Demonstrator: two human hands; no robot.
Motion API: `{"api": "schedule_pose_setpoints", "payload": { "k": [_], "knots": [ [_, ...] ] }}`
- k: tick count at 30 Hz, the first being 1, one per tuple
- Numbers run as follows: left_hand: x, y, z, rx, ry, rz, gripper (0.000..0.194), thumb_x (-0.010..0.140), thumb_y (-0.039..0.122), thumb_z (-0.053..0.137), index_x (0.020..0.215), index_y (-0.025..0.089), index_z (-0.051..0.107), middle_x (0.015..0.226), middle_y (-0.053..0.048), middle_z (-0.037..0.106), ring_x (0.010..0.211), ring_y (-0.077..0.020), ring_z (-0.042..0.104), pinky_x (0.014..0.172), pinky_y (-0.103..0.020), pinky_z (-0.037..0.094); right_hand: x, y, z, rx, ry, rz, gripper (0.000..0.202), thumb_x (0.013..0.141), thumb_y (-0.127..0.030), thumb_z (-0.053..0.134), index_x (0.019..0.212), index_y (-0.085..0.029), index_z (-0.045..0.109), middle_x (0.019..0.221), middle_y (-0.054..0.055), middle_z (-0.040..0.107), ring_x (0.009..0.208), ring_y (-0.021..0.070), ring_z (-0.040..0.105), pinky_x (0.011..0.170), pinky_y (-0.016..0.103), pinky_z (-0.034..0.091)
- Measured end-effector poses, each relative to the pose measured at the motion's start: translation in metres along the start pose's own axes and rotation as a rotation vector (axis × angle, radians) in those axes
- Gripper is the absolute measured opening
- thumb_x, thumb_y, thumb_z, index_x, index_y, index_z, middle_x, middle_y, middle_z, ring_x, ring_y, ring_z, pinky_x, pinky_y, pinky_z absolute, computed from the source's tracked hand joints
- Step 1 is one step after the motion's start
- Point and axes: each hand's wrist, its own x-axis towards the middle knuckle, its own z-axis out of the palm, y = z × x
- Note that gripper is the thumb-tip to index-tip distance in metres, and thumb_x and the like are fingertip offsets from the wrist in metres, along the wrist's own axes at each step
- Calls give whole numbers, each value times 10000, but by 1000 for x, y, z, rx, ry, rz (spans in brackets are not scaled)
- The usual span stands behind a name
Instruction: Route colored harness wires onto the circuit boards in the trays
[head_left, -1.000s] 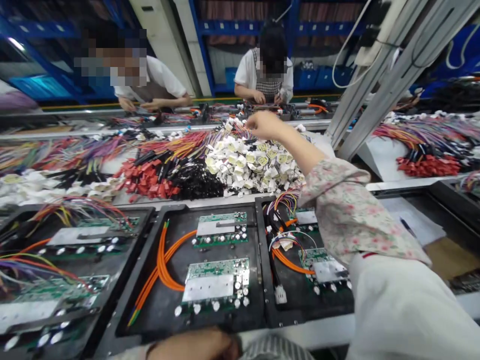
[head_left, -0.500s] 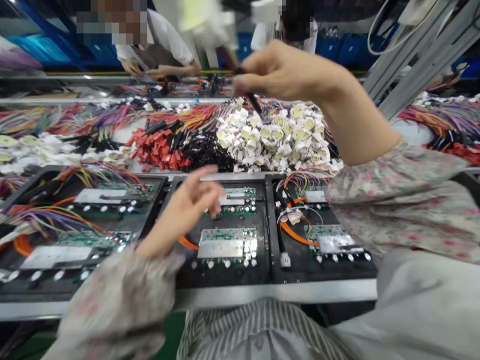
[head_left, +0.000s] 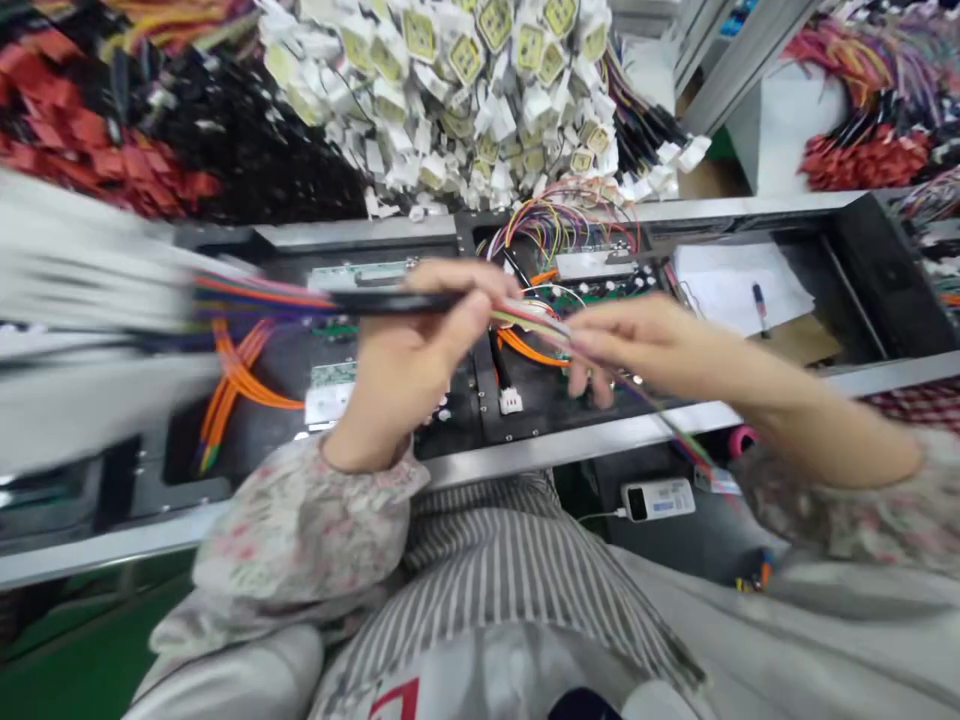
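Observation:
A wire harness [head_left: 375, 302] with a black sleeve and multicoloured wires stretches across in front of me. My left hand [head_left: 420, 350] is closed around its black sleeve. Further right, my right hand [head_left: 637, 345] pinches the loose wires, whose ends hang down past the wrist. At the far left, a large white blurred shape [head_left: 90, 290] close to the camera joins the harness's other end; its details are smeared. Beneath my hands lie black frames with circuit boards [head_left: 328, 400], orange cables [head_left: 255, 385] and a white plug [head_left: 511, 401].
Behind the frames are piles of white connectors [head_left: 487, 110], red connectors [head_left: 97, 130] and black ones [head_left: 247, 150]. On the right, paper [head_left: 739, 285] and a marker [head_left: 760, 303] lie in a frame. A white device [head_left: 658, 499] sits lower, beside my lap.
The view has swung down and to the right. My right hand has come down from above the connector pile with the harness. My left hand, empty before, now grips the sleeve.

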Motion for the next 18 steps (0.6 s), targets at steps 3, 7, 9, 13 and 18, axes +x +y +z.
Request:
{"api": "schedule_pose_setpoints", "payload": {
  "k": [3,7,9,13,18],
  "knots": [
    [-5,-22,25,-59,-23,-65,330,884,488,601,1049,209,538,900,-26,673,971,-192,691,776,-302,614,-22,58,25,232,-35,136,219,930,-298,451,1090,-209,571,870,25,734,754,141,707,634,254,552],
    [-5,-41,41,-193,-54,-143,236,852,381,661,893,176,551,876,-13,668,866,-152,699,767,-285,624,-29,86,31,89,115,157,162,872,-340,571,835,-186,606,617,-40,610,560,98,556,537,231,416],
    [-5,-43,44,-241,-61,-163,205,839,335,675,868,169,557,862,0,659,821,-129,696,754,-260,623,-29,84,26,62,157,163,191,841,-340,601,746,-175,612,611,-30,598,546,92,511,523,233,380],
    [-2,-42,46,-220,-97,-194,170,854,329,641,860,172,576,841,12,638,759,-116,688,725,-239,613,-33,78,10,-58,175,129,188,839,-321,601,718,-182,639,656,-4,639,583,112,526,548,255,381],
    [3,-39,37,-49,-204,-187,191,834,367,648,803,186,593,776,2,652,733,-147,675,686,-248,587,-37,85,-8,-422,286,32,192,861,-288,600,679,-226,603,677,17,641,634,163,566,608,312,395]
  ]
}}
